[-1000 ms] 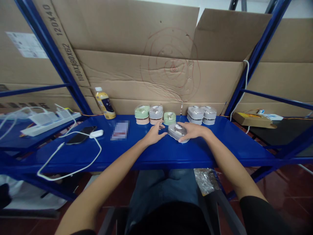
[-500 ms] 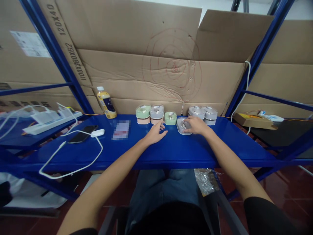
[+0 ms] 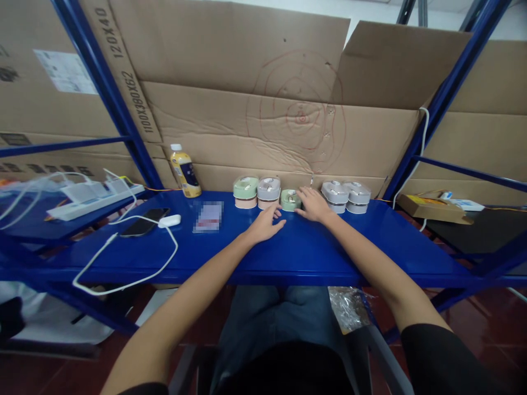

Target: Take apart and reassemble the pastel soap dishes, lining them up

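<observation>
My left hand (image 3: 265, 225) rests on the blue shelf with its fingers apart and nothing in them. It is just in front of a stack with a grey container (image 3: 269, 188) on top of a pink one (image 3: 265, 204). Beside that stack is a single low green container (image 3: 290, 201) with a clear lid. My right hand (image 3: 314, 204) curves over the spot right of the green container, its fingertips and thumb close to that container's right side. The grey container under this hand is hidden by it.
Left stands a green-topped stack (image 3: 246, 187); on the right are two grey stacks (image 3: 335, 192) (image 3: 357, 193). A yellow bottle (image 3: 185, 171), a blurred-out card (image 3: 208, 216), a phone (image 3: 145, 223) and a white cable (image 3: 177, 247) lie further left. Cardboard (image 3: 214, 120) closes off the back.
My right hand has moved back and left, and the grey container it was on has gone out of sight beneath it. My left hand stays where it was. The view has shifted slightly.
</observation>
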{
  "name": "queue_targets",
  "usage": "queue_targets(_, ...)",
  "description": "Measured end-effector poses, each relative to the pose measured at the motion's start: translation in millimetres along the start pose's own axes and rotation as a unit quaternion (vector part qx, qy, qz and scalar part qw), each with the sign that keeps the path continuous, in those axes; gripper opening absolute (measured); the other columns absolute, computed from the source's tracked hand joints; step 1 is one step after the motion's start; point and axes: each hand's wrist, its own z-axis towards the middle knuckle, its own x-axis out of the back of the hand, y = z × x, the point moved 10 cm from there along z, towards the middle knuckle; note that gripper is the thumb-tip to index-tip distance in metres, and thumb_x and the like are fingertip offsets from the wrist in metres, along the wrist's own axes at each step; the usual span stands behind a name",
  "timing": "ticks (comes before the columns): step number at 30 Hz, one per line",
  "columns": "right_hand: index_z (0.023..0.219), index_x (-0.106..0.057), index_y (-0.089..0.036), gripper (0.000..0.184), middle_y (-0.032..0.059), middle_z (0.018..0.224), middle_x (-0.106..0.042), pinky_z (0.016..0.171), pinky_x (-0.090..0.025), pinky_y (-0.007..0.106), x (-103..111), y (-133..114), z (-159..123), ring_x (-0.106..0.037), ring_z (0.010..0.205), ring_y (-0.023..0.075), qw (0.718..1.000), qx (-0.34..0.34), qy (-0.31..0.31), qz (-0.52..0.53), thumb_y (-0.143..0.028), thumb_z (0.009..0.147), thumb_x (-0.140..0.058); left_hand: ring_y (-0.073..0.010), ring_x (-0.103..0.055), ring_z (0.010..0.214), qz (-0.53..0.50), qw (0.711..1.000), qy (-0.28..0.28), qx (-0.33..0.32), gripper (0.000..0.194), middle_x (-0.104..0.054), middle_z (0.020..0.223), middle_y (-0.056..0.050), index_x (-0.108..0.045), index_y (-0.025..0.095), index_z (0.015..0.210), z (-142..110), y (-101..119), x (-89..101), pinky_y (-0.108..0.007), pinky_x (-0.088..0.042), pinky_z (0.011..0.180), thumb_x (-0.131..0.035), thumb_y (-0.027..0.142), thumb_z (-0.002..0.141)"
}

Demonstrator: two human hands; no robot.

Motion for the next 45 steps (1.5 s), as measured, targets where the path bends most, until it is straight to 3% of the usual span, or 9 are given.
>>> queue_targets(5,0.150,-0.048,-0.012,0.072,0.0252,0.162,-0.044,0.123,-0.035,0.056,-11.0,-29.6,-2.9,-0.041,0.151,0.0418,0.999,-0.006,-0.044,0.031,-0.039,0.089,-0.074,-0.0245,-0.069,0.100,0.006,1.000,0.014,0.004,0.041,-0.069,0.107,-0.009,-0.054,0.020,0.124,-0.3,-2.1,5.2,-0.045,-0.059,0.093,-0.067,0.036,0.089)
queue_targets(10,0.120,-0.066,-0.016,0.046,0.0214,0.125,-0.068,0.107,-0.049,0.054,24.7,-42.6,-26.4,-0.064,0.122,0.0398,0.996,-0.044,-0.008,0.073,-0.056,0.097,-0.061,-0.0298,-0.066,0.118,0.015,0.998,0.055,-0.008,0.045,-0.067,0.122,-0.013,-0.053,0.019,0.127,-1.6,8.8,18.0,-0.049,-0.056,0.102,-0.070,0.038,0.089)
queue_targets(13,0.122,-0.065,-0.015,0.065,0.0252,0.127,-0.065,0.098,-0.053,0.056,39.7,-34.8,-37.6,-0.065,0.118,0.0443,0.984,-0.163,0.014,0.071,-0.071,0.090,-0.062,-0.0334,-0.062,0.129,0.005,0.998,0.057,-0.015,0.062,-0.060,0.139,-0.018,-0.049,0.018,0.136,-4.0,14.7,21.8,-0.052,-0.051,0.109,-0.075,0.045,0.087)
queue_targets(16,0.129,-0.062,-0.013,0.080,0.0280,0.127,-0.065,0.091,-0.056,0.054,24.7,-37.6,-41.1,-0.068,0.113,0.0460,0.973,-0.209,-0.070,0.072,-0.073,0.078,-0.074,-0.0376,-0.055,0.140,-0.028,0.999,0.010,-0.022,0.089,-0.052,0.152,-0.021,-0.042,0.018,0.149,-5.5,15.4,15.6,-0.056,-0.045,0.117,-0.084,0.054,0.078)
queue_targets(21,0.140,-0.056,-0.016,0.084,0.0174,0.131,-0.068,0.099,-0.055,0.046,24.5,-63.9,-31.5,-0.067,0.118,0.0352,0.972,-0.012,-0.082,0.219,-0.051,0.070,-0.087,-0.0435,-0.044,0.149,-0.086,0.993,-0.069,-0.046,0.127,-0.044,0.161,-0.023,-0.032,0.019,0.161,-6.3,12.8,2.3,-0.060,-0.035,0.124,-0.096,0.059,0.058)
queue_targets(25,0.146,-0.054,-0.020,0.085,0.0143,0.143,-0.064,0.111,-0.050,0.048,37.7,-30.9,-35.9,-0.063,0.130,0.0322,0.935,0.005,-0.037,0.353,-0.046,0.071,-0.087,-0.0419,-0.050,0.144,-0.100,0.990,-0.093,-0.032,0.137,-0.050,0.156,-0.024,-0.018,0.020,0.167,-6.7,9.9,-1.6,-0.061,-0.039,0.120,-0.096,0.057,0.061)
queue_targets(32,0.139,-0.060,-0.022,0.075,0.0129,0.137,-0.068,0.112,-0.050,0.055,36.7,40.0,-55.8,-0.064,0.128,0.0342,0.903,-0.121,0.038,0.410,-0.052,0.075,-0.085,-0.0359,-0.056,0.136,0.013,0.987,-0.143,-0.076,0.050,-0.057,0.142,-0.014,-0.077,0.025,0.124,-13.6,32.0,-8.9,-0.052,-0.040,0.121,-0.073,0.059,0.088)
queue_targets(37,0.138,-0.061,-0.022,0.072,0.0122,0.130,-0.071,0.107,-0.053,0.054,40.4,43.8,-57.1,-0.068,0.119,0.0329,0.901,-0.134,0.068,0.406,-0.051,0.076,-0.083,-0.0357,-0.053,0.138,0.047,0.992,-0.096,-0.061,0.046,-0.057,0.138,-0.015,-0.079,0.022,0.120,-9.6,29.5,-0.3,-0.053,-0.040,0.121,-0.057,0.056,0.099)
queue_targets(45,0.134,-0.062,-0.024,0.064,0.0102,0.130,-0.071,0.110,-0.051,0.053,51.0,61.3,-57.8,-0.067,0.119,0.0309,0.886,-0.166,0.141,0.410,-0.056,0.080,-0.077,-0.0333,-0.055,0.133,0.085,0.990,0.110,0.028,0.046,-0.065,0.122,-0.016,-0.074,0.016,0.116,-0.3,-5.0,51.2,-0.051,-0.045,0.117,-0.043,0.047,0.105)
